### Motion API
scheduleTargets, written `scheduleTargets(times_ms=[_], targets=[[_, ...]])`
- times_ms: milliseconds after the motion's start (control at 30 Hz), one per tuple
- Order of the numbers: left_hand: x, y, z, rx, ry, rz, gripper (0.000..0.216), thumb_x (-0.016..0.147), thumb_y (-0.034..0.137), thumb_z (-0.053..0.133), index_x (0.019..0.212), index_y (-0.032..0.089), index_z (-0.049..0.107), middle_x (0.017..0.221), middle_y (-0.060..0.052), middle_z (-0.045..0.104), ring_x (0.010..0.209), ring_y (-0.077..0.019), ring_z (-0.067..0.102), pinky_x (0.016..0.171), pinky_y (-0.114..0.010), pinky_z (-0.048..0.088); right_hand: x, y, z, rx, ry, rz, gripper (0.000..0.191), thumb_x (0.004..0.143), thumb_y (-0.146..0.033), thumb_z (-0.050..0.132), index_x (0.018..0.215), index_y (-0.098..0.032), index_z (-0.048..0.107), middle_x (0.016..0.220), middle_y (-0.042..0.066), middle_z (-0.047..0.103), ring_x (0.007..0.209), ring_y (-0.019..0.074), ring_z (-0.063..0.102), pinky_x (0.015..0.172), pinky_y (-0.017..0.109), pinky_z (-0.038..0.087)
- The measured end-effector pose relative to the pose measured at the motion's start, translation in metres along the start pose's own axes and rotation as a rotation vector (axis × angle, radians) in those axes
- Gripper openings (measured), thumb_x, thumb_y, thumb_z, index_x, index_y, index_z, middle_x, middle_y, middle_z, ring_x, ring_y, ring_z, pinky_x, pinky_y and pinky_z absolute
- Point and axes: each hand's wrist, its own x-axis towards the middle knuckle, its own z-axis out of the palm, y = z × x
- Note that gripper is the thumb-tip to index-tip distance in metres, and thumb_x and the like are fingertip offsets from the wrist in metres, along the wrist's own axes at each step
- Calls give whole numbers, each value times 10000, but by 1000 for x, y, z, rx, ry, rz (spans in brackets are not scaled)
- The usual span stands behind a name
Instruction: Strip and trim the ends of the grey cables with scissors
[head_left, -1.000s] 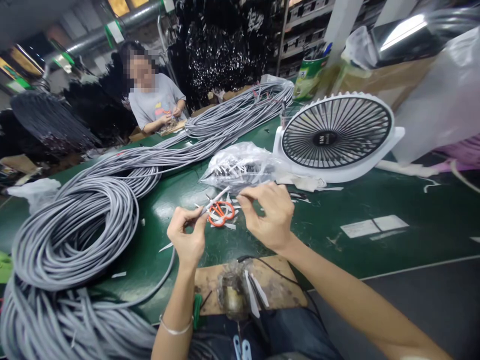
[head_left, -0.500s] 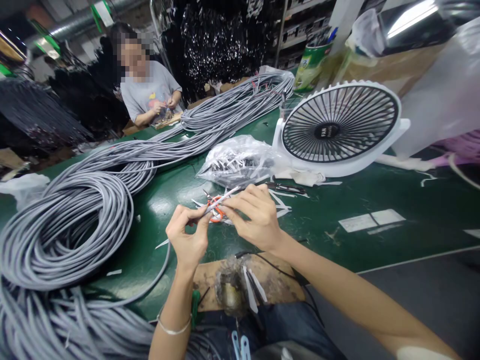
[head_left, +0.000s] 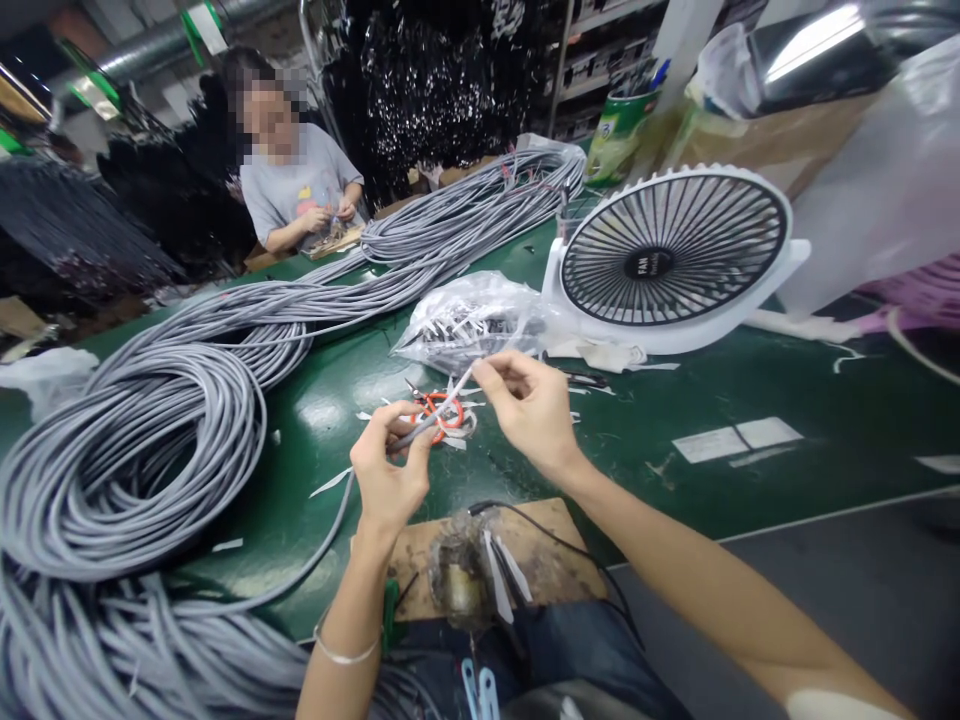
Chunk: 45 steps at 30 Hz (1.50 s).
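Left hand (head_left: pixel 388 478): grey cable (head_left: pixel 339 512) (thin)

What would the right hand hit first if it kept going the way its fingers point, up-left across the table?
Probably the clear plastic bag of white pieces, just beyond the right hand, whose fingertips pinch a white sleeve. Depth is unclear; it might pass above the bag.

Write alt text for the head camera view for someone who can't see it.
Over a green table, a person's left hand pinches the end of a grey cable while the right hand holds a thin white sleeve at its tip. Orange-handled scissors lie just beyond, with a white fan and a seated co-worker behind.
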Motion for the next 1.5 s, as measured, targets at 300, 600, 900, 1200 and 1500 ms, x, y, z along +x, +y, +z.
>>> scheduleTargets(times_ms=[300,600,900,1200,1500], targets=[[-3,-1,4,-431,-110,-295,218,775,327,603,923,194,514,547,81,507,353,-32,423,355,-141,317,4,2,2,537,-344,290,485,596,-414,731,983,-208,524,761,-3,636,577,89,564,501,203,469],[0,7,12,-561,-74,-480,389,659,457,691,879,171,547,518,72,485,363,-31,394,333,-136,273,-3,8,11,457,-220,380,438,483,-278,811,852,-175,600,599,-21,660,521,137,617,529,262,521],[2,-2,19,-679,25,-650,429,593,501,722,778,137,590,450,89,409,324,2,260,321,-133,189,-25,8,16,62,-101,-123,309,693,-225,689,977,-169,581,616,-13,685,323,46,400,340,186,326],[5,-5,13,-741,29,-582,368,659,436,703,872,209,506,509,98,431,324,-4,260,312,-123,185,-41,6,20,-282,-38,-620,235,786,-166,616,1015,-209,583,759,4,721,620,106,662,604,179,502],[0,-1,16,-678,39,-567,368,633,488,703,801,180,590,449,97,367,323,-7,237,309,-138,165,-23,15,19,-328,-150,-495,156,820,-146,527,755,-167,667,670,31,691,581,118,627,556,193,482]])
